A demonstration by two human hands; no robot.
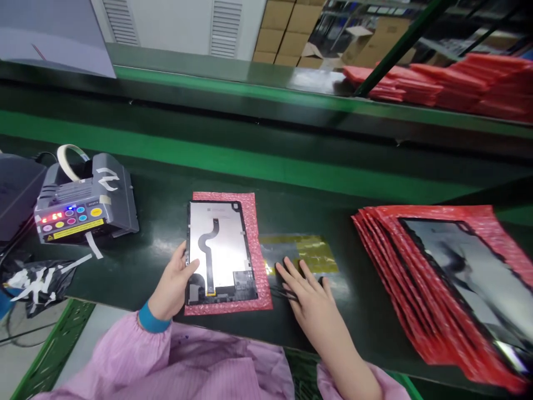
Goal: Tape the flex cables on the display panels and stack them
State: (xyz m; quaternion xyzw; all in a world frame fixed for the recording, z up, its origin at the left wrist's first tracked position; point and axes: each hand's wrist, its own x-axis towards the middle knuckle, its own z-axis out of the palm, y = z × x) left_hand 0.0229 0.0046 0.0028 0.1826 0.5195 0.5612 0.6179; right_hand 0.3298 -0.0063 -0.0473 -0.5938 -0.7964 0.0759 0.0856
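While the left hand (171, 284) grips its lower left edge, thumb on top, other fingers partly hidden, one display panel (229, 239) lies just right of that hand, on pink bubble wrap (263, 290). Right hand (308, 294): loosely spread, nothing visibly held; fingertips at yellow tape (318, 253), contact unclear. Farther right: red pouches (416, 283), stacked, cut off by frame.

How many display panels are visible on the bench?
2: one panel held by the left hand, a second panel atop the red pouches at right. More may be hidden inside that stack.
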